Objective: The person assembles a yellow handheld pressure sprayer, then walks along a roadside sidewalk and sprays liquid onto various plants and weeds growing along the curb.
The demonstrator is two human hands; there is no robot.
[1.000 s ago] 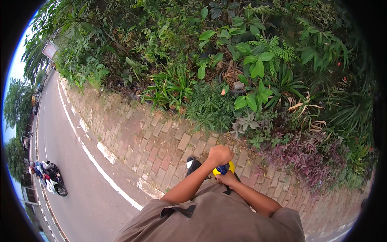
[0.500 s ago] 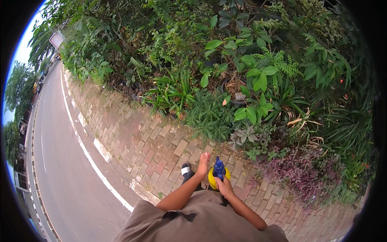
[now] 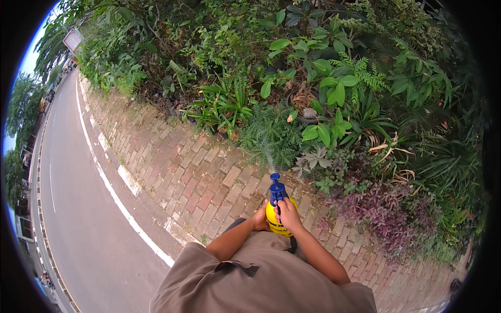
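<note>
Fingers of right hand (image 3: 288, 214): gripping yellow-and-blue pump sprayer (image 3: 271, 213), close before brown shirt (image 3: 266, 276). Left hand (image 3: 259, 219): at bottle's left side, closure unclear. Mist (image 3: 269, 152) over ferny plant (image 3: 276, 128): spraying apparently begun; remainder, cannot tell.

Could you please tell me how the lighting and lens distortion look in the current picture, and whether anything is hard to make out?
In the head view, soft daylight, with no hard-edged shadows on the brick paving; in the head view, the fisheye lens visibly curves the road; also in the head view, the mist above the sprayer is just a faint haze.
</note>
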